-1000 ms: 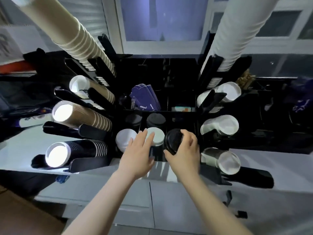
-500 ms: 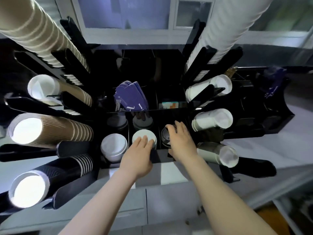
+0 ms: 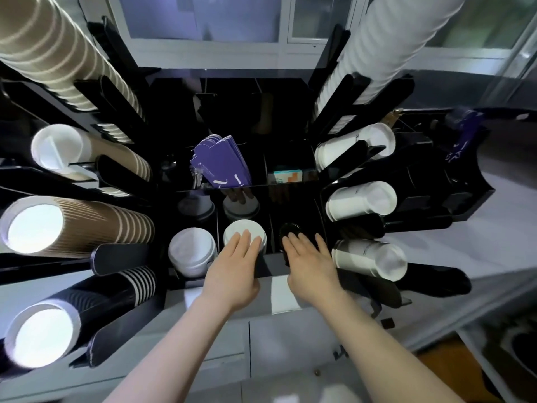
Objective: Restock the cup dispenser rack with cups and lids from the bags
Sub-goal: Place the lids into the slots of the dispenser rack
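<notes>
head view: flat left hand (image 3: 232, 274) presses white lids (image 3: 242, 231); flat right hand (image 3: 312, 269) presses black lids (image 3: 286, 229).

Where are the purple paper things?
The purple sleeves stand in a middle bin of the black rack, left of centre, behind the white lids that the left hand touches.
</notes>
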Demonstrator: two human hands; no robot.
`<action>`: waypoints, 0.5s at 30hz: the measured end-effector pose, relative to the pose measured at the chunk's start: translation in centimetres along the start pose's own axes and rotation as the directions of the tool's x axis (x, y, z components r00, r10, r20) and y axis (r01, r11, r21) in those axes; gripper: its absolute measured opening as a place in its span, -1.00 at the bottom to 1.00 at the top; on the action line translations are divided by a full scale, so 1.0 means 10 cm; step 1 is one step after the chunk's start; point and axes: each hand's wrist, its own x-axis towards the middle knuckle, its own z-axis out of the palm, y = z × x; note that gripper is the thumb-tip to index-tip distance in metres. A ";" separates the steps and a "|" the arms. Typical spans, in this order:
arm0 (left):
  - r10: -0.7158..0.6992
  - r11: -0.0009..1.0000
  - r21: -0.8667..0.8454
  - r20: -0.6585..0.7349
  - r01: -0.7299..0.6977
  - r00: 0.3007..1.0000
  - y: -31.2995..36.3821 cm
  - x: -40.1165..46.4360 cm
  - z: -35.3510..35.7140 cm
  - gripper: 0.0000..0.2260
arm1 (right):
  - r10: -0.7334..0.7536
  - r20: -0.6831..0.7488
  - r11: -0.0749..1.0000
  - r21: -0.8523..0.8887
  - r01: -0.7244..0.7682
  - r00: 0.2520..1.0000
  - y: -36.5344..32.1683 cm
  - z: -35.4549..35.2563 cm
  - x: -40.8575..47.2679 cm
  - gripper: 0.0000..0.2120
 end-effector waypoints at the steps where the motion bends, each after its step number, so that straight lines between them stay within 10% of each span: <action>1: 0.009 1.000 0.016 0.000 -0.009 1.000 0.00 0.00 -0.01 -0.26 | 0.007 0.013 1.000 -0.010 -0.007 1.000 0.00 -0.02 0.00 -0.32; 15: 0.135 0.979 -0.082 -0.433 -0.188 0.891 0.53 0.05 -1.20 -0.37 | 0.079 -0.382 0.759 0.622 0.193 0.921 0.12 -1.56 -0.15 -0.65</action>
